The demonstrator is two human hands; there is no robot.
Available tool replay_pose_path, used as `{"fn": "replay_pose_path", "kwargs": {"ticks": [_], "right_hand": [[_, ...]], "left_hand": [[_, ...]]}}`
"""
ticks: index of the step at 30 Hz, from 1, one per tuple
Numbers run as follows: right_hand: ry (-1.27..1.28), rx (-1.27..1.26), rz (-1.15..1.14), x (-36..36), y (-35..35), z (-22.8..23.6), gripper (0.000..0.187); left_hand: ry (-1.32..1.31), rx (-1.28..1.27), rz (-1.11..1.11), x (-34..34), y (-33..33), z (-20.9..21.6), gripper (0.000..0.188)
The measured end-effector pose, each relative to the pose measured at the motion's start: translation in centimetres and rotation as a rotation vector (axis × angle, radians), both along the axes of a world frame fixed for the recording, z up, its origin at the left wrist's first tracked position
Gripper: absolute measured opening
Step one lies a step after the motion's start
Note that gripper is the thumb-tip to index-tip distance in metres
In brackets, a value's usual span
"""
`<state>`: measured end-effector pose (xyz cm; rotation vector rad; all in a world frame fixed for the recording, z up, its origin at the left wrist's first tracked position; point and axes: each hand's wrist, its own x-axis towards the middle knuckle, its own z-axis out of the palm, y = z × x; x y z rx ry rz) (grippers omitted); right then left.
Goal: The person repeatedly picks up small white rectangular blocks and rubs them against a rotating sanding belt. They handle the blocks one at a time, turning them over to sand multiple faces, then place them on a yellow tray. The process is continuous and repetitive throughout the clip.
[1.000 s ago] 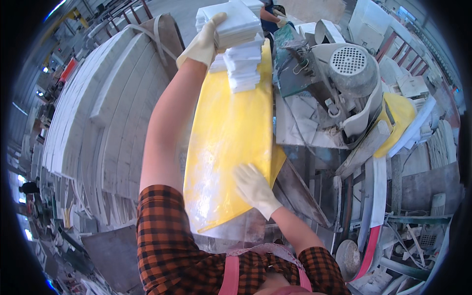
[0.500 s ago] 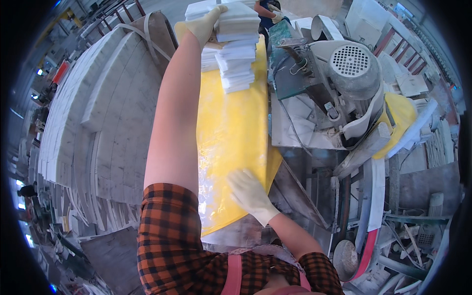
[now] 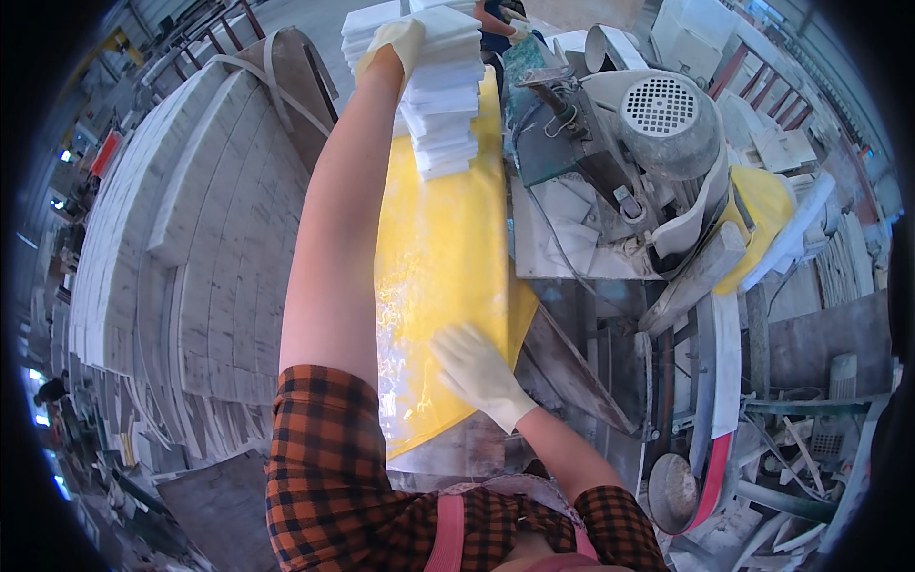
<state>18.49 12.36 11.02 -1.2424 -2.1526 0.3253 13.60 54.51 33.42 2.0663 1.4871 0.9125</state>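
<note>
Stacked white tiles rise in uneven piles at the far end of a long surface covered by a glossy yellow sheet. My left arm reaches far forward, and my left hand, in a pale cream glove, touches the upper left part of the stack. Its fingers are mostly turned away against the tiles, so their grip is hidden. Close to my body, my right hand wears the same kind of glove. It is palm down over the sheet's near part, fingers stretched out, slightly blurred, holding nothing.
Grey-veined stone strips stand in a large stack at left. A dusty machine with a motor stands close on the right. Beyond the tiles, another person's gloved hand shows. Stone offcuts and metal framing crowd the lower right.
My left hand has shifted on the tile stack; the finger that stretched over the top tiles no longer shows there. My right hand stays over the sheet. The whole view has shifted slightly.
</note>
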Motion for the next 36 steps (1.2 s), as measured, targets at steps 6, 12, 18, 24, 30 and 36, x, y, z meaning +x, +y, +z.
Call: {"fn": "replay_pose_path", "kwargs": {"ticks": [6,12,18,24,30,36], "right_hand": [[-0.005,-0.011,-0.008,0.1,0.1,-0.1,0.049],[-0.054,-0.041,-0.007,0.0,0.0,-1.1,0.049],[-0.024,0.053,-0.015,0.0,-0.3,-1.5,0.049],[-0.029,0.107,-0.032,-0.1,-0.9,-2.0,0.048],[-0.102,0.054,-0.006,-0.3,-1.0,-3.2,0.050],[0.123,0.337,-0.146,4.5,-4.1,-0.7,0.047]], "left_hand": [[0.232,0.119,-0.099,-0.1,-0.3,1.1,0.057],[0.208,0.144,-0.083,-0.7,-1.1,0.9,0.052],[-0.022,0.451,0.001,-1.2,-2.1,-0.7,0.037],[-0.520,0.315,-0.097,-6.9,-12.9,-6.8,0.041],[-0.139,-0.045,-0.246,-11.7,-31.6,-19.2,0.033],[-0.031,-0.020,-0.163,-15.4,-43.1,-24.0,0.036]]}}
